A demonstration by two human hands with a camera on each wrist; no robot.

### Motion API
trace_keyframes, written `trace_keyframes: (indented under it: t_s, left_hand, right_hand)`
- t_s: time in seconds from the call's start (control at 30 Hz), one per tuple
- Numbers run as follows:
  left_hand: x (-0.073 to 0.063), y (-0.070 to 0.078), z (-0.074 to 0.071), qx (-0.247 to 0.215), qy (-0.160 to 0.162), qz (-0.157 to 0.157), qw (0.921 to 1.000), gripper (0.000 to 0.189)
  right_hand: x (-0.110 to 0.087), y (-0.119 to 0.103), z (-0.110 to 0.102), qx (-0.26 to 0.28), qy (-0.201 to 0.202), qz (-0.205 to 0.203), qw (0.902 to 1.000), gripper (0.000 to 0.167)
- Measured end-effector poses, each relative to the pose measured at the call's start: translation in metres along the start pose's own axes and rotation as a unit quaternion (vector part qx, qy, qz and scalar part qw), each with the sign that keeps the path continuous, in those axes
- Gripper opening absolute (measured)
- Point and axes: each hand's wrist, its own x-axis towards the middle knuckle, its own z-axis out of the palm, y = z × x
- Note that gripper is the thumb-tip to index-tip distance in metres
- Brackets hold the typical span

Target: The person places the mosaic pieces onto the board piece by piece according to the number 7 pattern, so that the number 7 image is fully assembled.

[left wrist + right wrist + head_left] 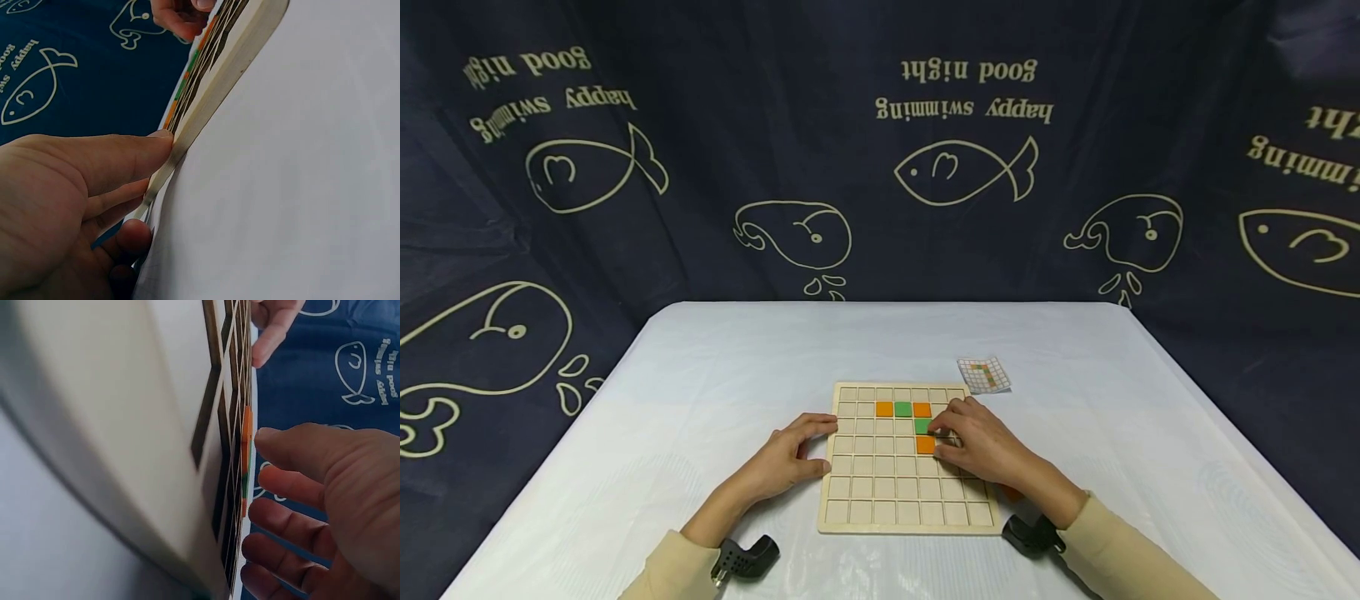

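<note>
A square wooden grid board (883, 514) lies on the table. In its upper right part sit orange and green square tiles: a row of an orange tile (884, 409), a green tile (903, 409) and another orange tile (922, 410), with a green tile (922, 427) and an orange tile (926, 445) running down below the row's right end. My left hand (787, 461) rests its thumb and fingertips against the board's left edge. Over the board's right side, my right hand (981, 442) has its fingertips by the lower green and orange tiles; nothing shows between its spread fingers (290, 522).
A small paper card (984, 375) with a printed coloured grid pattern lies beyond the board's upper right corner. Partly hidden under the right wrist is something orange (1013, 493). A white cloth (760, 350) covers the table, and a dark patterned curtain (880, 167) hangs behind.
</note>
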Motion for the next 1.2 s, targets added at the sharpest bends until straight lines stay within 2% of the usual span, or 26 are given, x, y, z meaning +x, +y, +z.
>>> trace_keyframes:
  t_s: [0.53,1.2]
  left_hand:
    - [0.0,0.002,0.0,0.001,-0.001,-0.007,1.0,0.056]
    - [0.0,0.0,0.0,0.004,-0.003,-0.006,1.0,0.056]
  right_hand:
    - [-0.009,0.01,-0.013,0.009,0.009,0.027,0.9995,0.026]
    - [-0.037,0.031,-0.025,-0.013,0.012,0.031,0.9994,0.025]
